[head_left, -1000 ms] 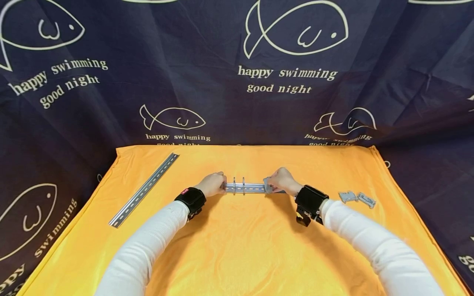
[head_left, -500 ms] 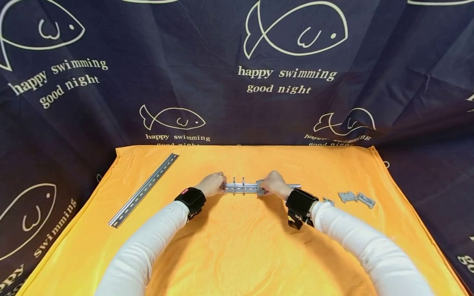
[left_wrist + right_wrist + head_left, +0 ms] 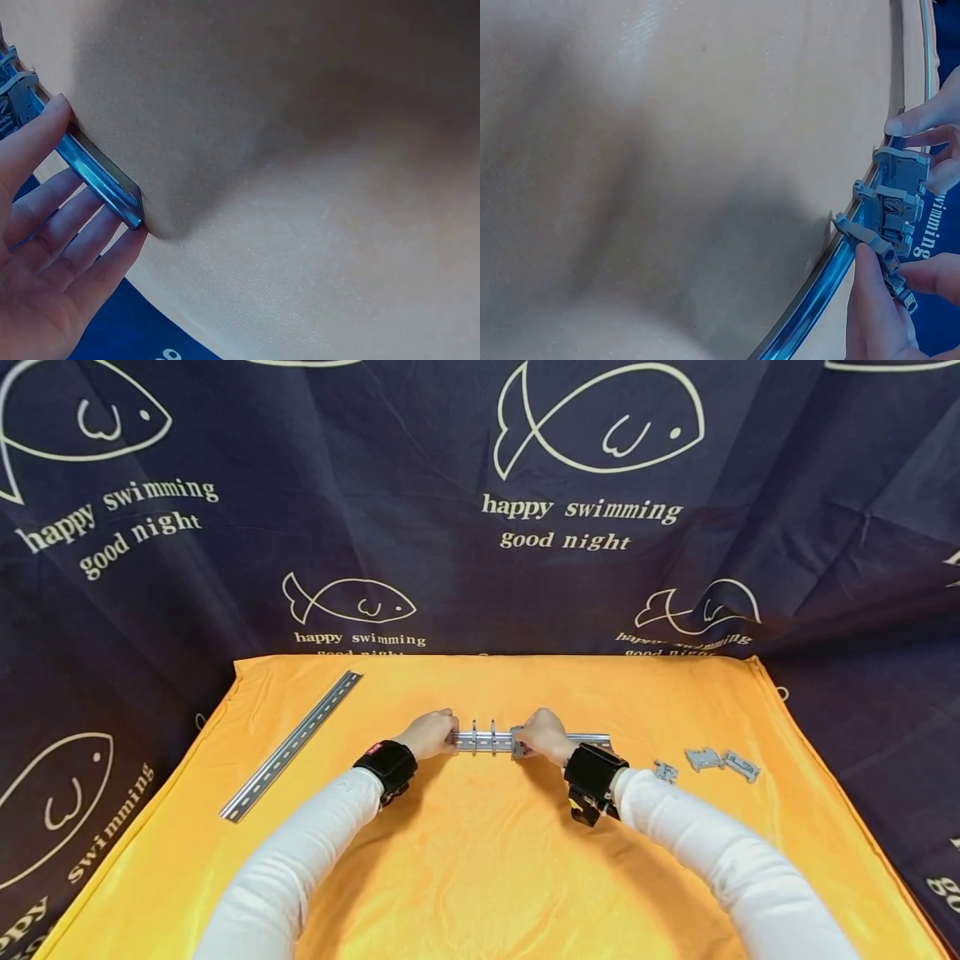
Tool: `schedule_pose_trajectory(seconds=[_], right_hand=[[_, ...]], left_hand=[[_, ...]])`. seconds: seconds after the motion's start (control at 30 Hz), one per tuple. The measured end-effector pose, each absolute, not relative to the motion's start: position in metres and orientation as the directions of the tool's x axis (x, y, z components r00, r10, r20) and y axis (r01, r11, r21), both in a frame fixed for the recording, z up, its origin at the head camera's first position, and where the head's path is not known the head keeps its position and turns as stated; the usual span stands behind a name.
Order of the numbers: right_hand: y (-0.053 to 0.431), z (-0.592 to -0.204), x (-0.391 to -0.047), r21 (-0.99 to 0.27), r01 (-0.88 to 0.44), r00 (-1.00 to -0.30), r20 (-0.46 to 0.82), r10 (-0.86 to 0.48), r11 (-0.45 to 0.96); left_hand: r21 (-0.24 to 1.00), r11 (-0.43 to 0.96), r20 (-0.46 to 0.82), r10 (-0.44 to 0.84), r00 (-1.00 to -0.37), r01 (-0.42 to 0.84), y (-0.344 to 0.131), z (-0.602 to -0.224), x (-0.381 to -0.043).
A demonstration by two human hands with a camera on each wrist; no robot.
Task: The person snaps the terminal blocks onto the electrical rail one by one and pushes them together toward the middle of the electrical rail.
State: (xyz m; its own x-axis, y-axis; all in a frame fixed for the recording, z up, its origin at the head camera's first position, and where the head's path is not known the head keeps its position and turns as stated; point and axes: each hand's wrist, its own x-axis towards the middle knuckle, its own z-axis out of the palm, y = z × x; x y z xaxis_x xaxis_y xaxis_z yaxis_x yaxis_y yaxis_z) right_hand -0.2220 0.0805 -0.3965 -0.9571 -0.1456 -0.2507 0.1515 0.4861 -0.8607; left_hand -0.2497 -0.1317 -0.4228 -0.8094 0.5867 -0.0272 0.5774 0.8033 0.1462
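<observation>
A slotted metal DIN rail [image 3: 483, 742] lies across the middle of the table. My left hand [image 3: 429, 735] grips its left end; in the left wrist view the thumb is on one side of the rail [image 3: 101, 180] and the fingers on the other. Two thin grey terminal blocks [image 3: 474, 737] stand on the rail, a little apart. To their right, my right hand [image 3: 545, 735] pinches another grey terminal block [image 3: 517, 745]. Seen from the right wrist, this held block [image 3: 866, 234] sits at the rail, tilted beside the other two; whether it is clipped on, I cannot tell.
A longer slotted rail [image 3: 292, 745] lies slantwise on the left of the orange cloth [image 3: 480, 877]. At the right are a small grey piece [image 3: 664, 770] beside my forearm and two loose grey blocks [image 3: 702, 759]. A dark printed curtain [image 3: 465, 527] hangs behind.
My right hand has moved left along the rail with the terminal block, closer to the two standing blocks. The rail's right end and a small grey piece are now uncovered. My left hand stays put.
</observation>
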Motion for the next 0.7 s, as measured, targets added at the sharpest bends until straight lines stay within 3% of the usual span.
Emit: schedule_pose_trajectory(seconds=[0.1,0.33,0.6,0.7], right_hand=[[0.08,-0.409,-0.231,-0.854,0.155,-0.958,-0.253,-0.135,0.497],[0.096,-0.504,-0.293,-0.864,0.091,-0.96,-0.208,-0.186,0.496],[0.097,-0.553,-0.33,-0.805,0.089,-0.967,-0.21,-0.142,0.587],[0.101,-0.591,-0.357,-0.791,0.083,-0.966,-0.213,-0.145,0.606]], left_hand=[[0.156,0.81,-0.04,0.578,-0.815,0.566,-0.131,-0.422,-0.25],[0.155,0.819,-0.061,0.566,-0.822,0.552,-0.13,-0.42,-0.249],[0.152,0.816,-0.058,0.571,-0.819,0.558,-0.131,-0.421,-0.248],[0.153,0.816,-0.056,0.571,-0.819,0.558,-0.131,-0.421,-0.249]])
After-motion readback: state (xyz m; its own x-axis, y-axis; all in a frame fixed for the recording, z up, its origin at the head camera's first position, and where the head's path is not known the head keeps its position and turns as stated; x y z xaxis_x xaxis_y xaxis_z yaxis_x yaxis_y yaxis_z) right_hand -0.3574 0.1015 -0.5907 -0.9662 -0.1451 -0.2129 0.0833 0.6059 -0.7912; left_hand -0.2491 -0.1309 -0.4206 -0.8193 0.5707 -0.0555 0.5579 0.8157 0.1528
